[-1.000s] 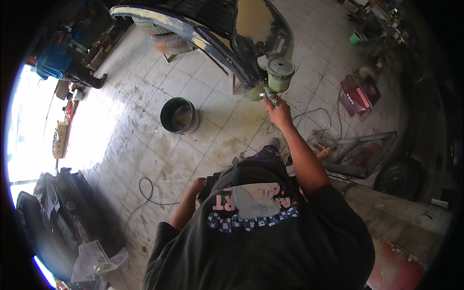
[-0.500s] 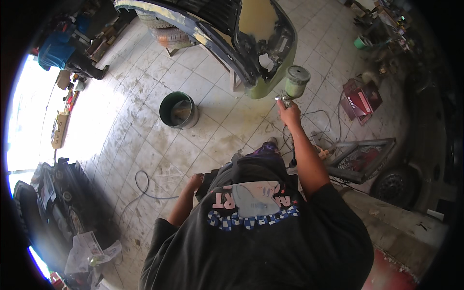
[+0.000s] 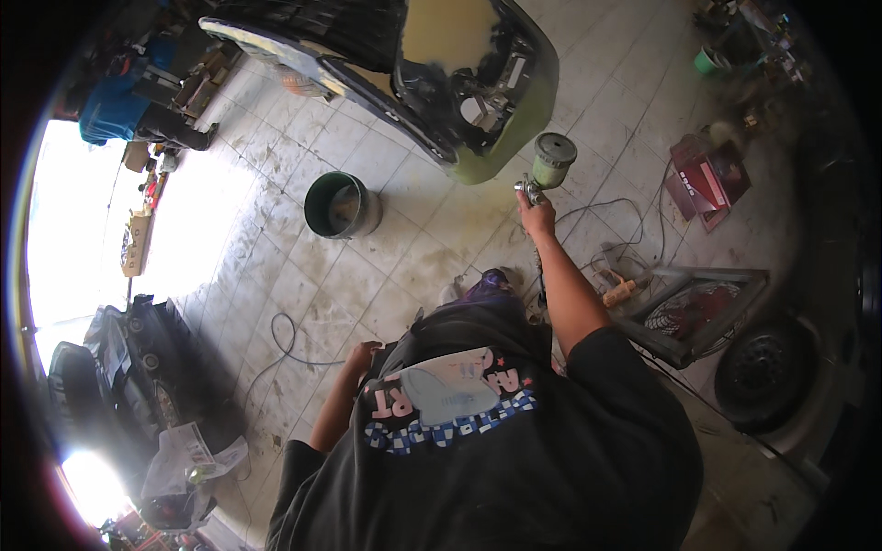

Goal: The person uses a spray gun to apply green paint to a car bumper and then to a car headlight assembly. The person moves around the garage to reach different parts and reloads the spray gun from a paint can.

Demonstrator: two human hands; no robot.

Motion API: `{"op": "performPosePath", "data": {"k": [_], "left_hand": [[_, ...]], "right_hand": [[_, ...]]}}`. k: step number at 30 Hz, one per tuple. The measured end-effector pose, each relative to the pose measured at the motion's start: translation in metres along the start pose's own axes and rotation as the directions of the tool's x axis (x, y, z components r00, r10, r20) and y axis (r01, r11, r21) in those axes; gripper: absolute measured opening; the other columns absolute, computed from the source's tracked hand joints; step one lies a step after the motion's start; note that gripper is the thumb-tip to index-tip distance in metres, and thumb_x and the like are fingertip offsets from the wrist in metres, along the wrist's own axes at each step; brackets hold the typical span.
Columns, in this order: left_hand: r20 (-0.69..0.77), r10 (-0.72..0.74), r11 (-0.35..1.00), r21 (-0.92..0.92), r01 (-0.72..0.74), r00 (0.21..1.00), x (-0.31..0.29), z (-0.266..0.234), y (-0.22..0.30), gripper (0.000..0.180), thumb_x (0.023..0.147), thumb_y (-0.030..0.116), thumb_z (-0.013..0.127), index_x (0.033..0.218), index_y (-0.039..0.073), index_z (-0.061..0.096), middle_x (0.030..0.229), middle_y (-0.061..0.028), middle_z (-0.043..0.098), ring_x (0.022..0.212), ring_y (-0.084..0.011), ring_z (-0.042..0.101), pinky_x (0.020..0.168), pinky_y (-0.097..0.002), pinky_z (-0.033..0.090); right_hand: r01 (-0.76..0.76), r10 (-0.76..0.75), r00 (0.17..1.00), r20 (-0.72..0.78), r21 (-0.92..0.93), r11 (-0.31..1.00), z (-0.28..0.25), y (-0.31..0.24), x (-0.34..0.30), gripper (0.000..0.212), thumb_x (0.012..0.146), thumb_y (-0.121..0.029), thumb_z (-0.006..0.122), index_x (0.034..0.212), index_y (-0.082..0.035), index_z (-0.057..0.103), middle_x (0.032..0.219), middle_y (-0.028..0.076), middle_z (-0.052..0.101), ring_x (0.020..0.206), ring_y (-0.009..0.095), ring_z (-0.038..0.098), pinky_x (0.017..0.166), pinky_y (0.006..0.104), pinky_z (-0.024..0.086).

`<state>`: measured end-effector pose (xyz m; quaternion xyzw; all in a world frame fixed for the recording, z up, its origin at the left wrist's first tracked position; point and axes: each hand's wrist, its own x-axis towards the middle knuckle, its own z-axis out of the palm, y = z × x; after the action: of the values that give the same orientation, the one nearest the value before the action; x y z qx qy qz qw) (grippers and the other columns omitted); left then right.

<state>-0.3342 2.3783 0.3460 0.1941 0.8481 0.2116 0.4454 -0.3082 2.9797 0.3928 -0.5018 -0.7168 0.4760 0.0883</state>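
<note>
My right hand (image 3: pixel 537 217) is wrapped round a spray gun (image 3: pixel 527 190), held out ahead of me. On the gun sits a paint-smeared cup (image 3: pixel 553 162) with a grey lid. Just beyond and left of the gun is a car bumper (image 3: pixel 514 138), its near corner coated olive green and other parts black with cream patches. A gap shows between gun and bumper. My left hand (image 3: pixel 365 353) hangs low by the hem of my dark shirt; its fingers are mostly hidden.
A dark green bucket (image 3: pixel 342 206) stands on the stained tile floor (image 3: pixel 404 253). A hose (image 3: pixel 289 340) curls at left. To the right are a red box (image 3: pixel 706 179), a framed fan (image 3: pixel 689 312) and a wheel (image 3: pixel 767 370). A person in blue (image 3: pixel 115 110) bends at far left.
My view has shifted, and the bumper appears farther left. The right hand with the spray gun sits slightly farther left in view, with a wider gap to the bumper's near corner.
</note>
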Motion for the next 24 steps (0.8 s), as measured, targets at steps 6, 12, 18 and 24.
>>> {"op": "performPosePath", "data": {"k": [6, 12, 18, 24], "left_hand": [[-0.038, -0.081, 0.977, -0.199, 0.071, 0.996, -0.015, 0.031, 0.068, 0.037, 0.089, 0.026, 0.072, 0.120, 0.005, 0.072, 0.108, -0.0208, 0.075, 0.101, -0.0291, 0.074, 0.086, -0.0387, 0.056], [0.171, -0.105, 0.958, -0.246, 0.146, 0.980, -0.054, 0.041, 0.119, 0.037, 0.090, 0.028, 0.070, 0.119, 0.005, 0.072, 0.108, -0.0193, 0.075, 0.101, -0.0285, 0.073, 0.088, -0.0385, 0.056], [0.494, -0.024, 0.995, -0.072, 0.069, 0.869, -0.056, 0.016, 0.179, 0.037, 0.093, 0.031, 0.066, 0.118, 0.005, 0.072, 0.109, -0.0186, 0.075, 0.103, -0.0286, 0.072, 0.089, -0.0392, 0.054], [0.023, 0.061, 0.996, -0.063, -0.059, 0.998, 0.012, 0.019, 0.261, 0.037, 0.094, 0.032, 0.064, 0.119, 0.005, 0.071, 0.112, -0.0176, 0.074, 0.105, -0.0302, 0.072, 0.092, -0.0413, 0.054]], "right_hand": [[0.104, -0.105, 0.992, 0.072, 0.023, 0.994, -0.021, 0.074, 0.015, 0.047, 0.093, -0.045, 0.068, 0.128, -0.014, 0.067, 0.116, 0.017, 0.073, 0.110, 0.040, 0.067, 0.090, 0.0455, 0.054], [0.123, -0.126, 0.990, 0.056, 0.049, 0.991, -0.062, 0.094, 0.002, 0.051, 0.095, -0.044, 0.067, 0.135, -0.014, 0.063, 0.120, 0.017, 0.071, 0.113, 0.039, 0.066, 0.091, 0.0430, 0.054], [0.235, -0.233, 0.968, 0.097, -0.011, 0.972, -0.082, 0.089, -0.031, 0.049, 0.097, -0.037, 0.067, 0.138, -0.011, 0.062, 0.121, 0.021, 0.070, 0.112, 0.037, 0.068, 0.089, 0.0408, 0.055], [0.314, -0.337, 0.877, 0.342, 0.122, 0.941, -0.075, 0.069, -0.054, 0.048, 0.096, -0.030, 0.069, 0.140, -0.011, 0.061, 0.120, 0.020, 0.071, 0.108, 0.035, 0.071, 0.086, 0.0398, 0.056]]}}
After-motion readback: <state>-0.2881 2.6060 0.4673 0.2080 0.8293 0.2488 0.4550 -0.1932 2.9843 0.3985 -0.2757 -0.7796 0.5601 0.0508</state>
